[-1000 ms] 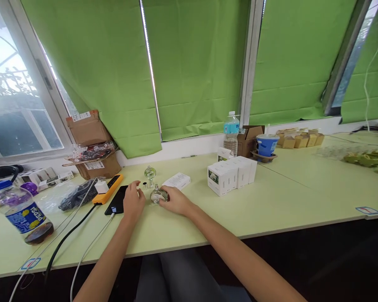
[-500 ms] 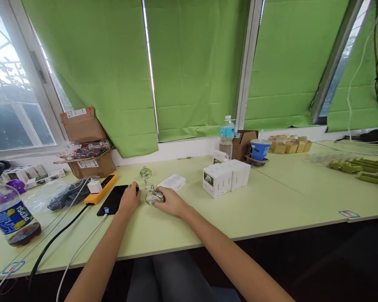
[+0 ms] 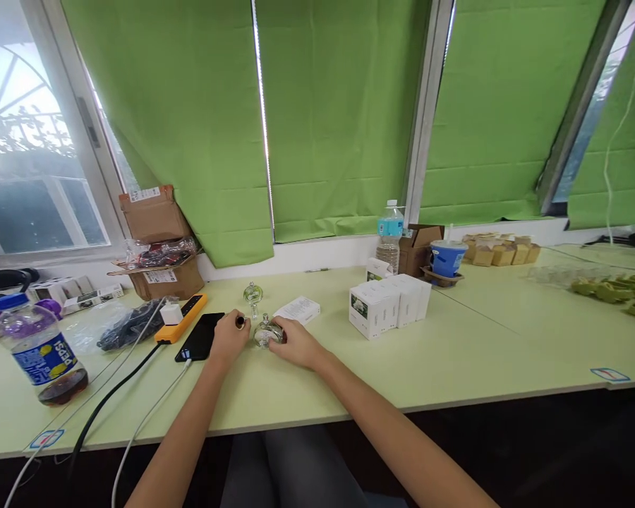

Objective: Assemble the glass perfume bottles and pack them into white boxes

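Observation:
My right hand (image 3: 300, 344) is closed around the side of a round clear glass bottle (image 3: 264, 334) with a short neck, standing on the pale green table (image 3: 317, 384). Just left of it, my left hand (image 3: 228, 340) pinches a small dark cap (image 3: 240, 322) with a gold-coloured rim. A black phone (image 3: 200, 340) lies beside and partly behind the left hand. Beyond the bottle stands a second round glass piece (image 3: 252, 293) on a narrow lower part. A white printed carton (image 3: 298, 309) lies flat behind my right hand.
Several white cartons (image 3: 389, 305) stand to the right, near a water bottle (image 3: 390, 229) and a blue cup (image 3: 446, 258). An orange power strip (image 3: 170, 333), cables and a Pepsi bottle (image 3: 45, 353) are on the left. Cardboard boxes (image 3: 161, 279) stand by the window.
The view has swung slightly left. My left hand has come nearer the bottle, and the cap in it is turned to show its gold rim. My right hand keeps hold of the bottle.

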`<state>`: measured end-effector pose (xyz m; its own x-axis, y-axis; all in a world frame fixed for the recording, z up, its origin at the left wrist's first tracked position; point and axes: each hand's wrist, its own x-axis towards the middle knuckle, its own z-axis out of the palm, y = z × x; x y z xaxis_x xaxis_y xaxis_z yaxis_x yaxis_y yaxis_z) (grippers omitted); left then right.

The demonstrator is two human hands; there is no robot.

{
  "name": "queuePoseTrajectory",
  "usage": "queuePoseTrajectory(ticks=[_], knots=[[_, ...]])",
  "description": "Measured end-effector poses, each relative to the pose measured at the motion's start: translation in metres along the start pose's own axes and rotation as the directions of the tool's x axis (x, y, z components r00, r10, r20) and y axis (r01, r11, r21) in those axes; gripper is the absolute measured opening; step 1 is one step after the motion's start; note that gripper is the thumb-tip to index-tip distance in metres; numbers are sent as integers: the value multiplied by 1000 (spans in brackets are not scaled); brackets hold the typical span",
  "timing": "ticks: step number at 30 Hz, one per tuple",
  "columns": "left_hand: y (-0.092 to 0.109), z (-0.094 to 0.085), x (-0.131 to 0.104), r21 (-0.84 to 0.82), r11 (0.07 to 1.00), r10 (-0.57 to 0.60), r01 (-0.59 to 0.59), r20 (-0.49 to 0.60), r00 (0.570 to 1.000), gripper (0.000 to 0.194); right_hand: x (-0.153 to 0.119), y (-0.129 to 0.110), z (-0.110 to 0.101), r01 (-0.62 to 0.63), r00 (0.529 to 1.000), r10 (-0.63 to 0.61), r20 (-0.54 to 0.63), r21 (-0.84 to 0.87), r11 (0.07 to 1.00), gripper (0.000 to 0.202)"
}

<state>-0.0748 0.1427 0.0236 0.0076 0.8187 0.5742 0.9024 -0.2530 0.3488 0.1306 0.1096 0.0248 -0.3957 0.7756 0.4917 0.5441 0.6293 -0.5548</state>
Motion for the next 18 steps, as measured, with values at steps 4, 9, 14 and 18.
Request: queuePoseTrajectory(ticks=[4, 9, 14, 18], knots=[[8, -5, -1, -127, 989, 65, -77, -101, 993, 30, 0, 1, 1, 7, 1000, -7, -2, 11, 1000, 14], [24, -13, -2, -488, 850, 78, -198, -254, 964, 28, 0, 2, 2, 7, 1000, -7, 1, 2, 1000, 16], [45, -20, -5, -840, 526, -126, -133, -233, 964, 32, 0, 1, 3, 8, 1000, -8, -7, 2, 1000, 16], [54, -21, -9, -900, 422, -117, -106, -170, 979, 44, 0, 0, 3, 14, 1000, -14, -6, 5, 1000, 17]])
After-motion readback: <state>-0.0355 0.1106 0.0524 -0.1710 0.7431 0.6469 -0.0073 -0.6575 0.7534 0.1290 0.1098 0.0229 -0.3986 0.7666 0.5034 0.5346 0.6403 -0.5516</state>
